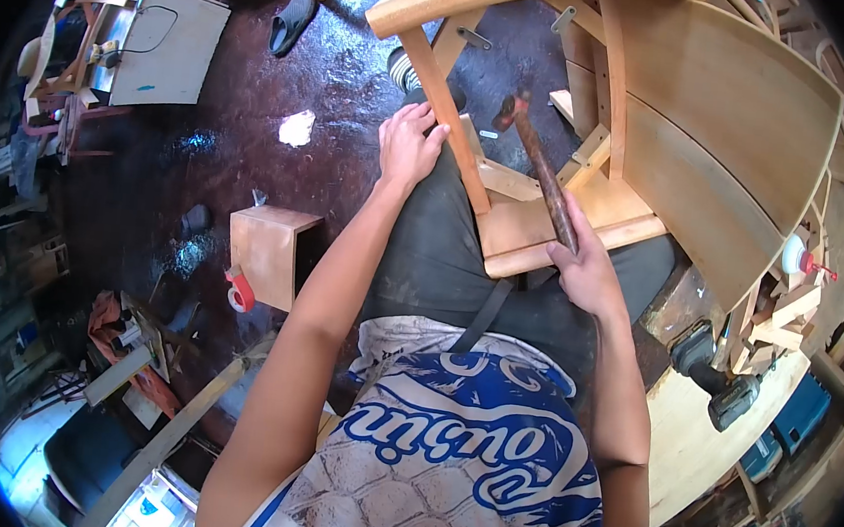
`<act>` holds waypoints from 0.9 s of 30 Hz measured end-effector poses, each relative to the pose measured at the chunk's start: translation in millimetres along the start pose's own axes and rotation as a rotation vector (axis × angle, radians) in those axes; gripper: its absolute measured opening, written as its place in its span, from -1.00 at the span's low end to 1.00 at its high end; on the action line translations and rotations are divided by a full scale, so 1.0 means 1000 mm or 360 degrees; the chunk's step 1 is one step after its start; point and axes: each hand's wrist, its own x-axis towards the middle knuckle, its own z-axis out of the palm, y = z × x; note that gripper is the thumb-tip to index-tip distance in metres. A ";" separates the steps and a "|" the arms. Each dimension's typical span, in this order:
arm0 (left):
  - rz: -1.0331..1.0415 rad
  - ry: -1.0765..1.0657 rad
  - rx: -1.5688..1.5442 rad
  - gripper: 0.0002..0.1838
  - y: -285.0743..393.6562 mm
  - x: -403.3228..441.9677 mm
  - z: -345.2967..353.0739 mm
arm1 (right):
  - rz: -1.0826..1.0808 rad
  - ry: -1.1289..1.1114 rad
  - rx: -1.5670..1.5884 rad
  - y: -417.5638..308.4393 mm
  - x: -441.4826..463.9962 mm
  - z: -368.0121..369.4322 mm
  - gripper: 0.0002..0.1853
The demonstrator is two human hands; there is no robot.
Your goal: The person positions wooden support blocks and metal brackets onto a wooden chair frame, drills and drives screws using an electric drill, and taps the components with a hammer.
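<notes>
My right hand (587,268) is wrapped round the wooden handle of a hammer (541,164). The hammer's head points away from me, above the frame's inner side. A wooden chair frame (569,241) lies across my lap, with a curved rail (525,0) at the far end and a broad plywood panel (712,158) to the right. My left hand (412,147) rests on my left knee, beside a slanted wooden upright (453,136); its fingers are loosely bent and hold nothing I can see. Whether it touches the upright, I cannot tell.
To my left stands a small wooden box (268,245) with a red tape dispenser (239,290) against it. A cordless drill (713,374) lies on a board (719,430) at my right, near wood offcuts (784,315). A dark clog (292,23) sits on the floor ahead.
</notes>
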 end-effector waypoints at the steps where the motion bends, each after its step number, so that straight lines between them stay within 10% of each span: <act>1: -0.0007 0.0001 -0.0024 -0.58 0.005 0.005 -0.001 | -0.0133 0.0082 -0.0058 0.001 -0.001 -0.002 -0.23; 6: 0.0014 0.0128 -0.0023 -0.65 0.014 0.003 -0.005 | 0.0188 0.0164 0.0336 0.004 -0.012 -0.025 -0.51; 14: -0.0678 -0.0105 -0.0390 0.09 0.048 0.048 -0.023 | 0.0509 0.0083 0.0207 0.019 -0.019 -0.053 -0.45; 23: -0.0856 -0.0011 -0.0369 -0.14 0.053 0.063 -0.022 | 0.0576 0.0039 -0.0055 0.029 -0.008 -0.038 -0.36; 27: -0.0857 -0.0028 -0.0379 -0.17 0.053 0.062 -0.023 | -0.0007 0.0518 -0.0237 0.018 -0.035 -0.025 -0.34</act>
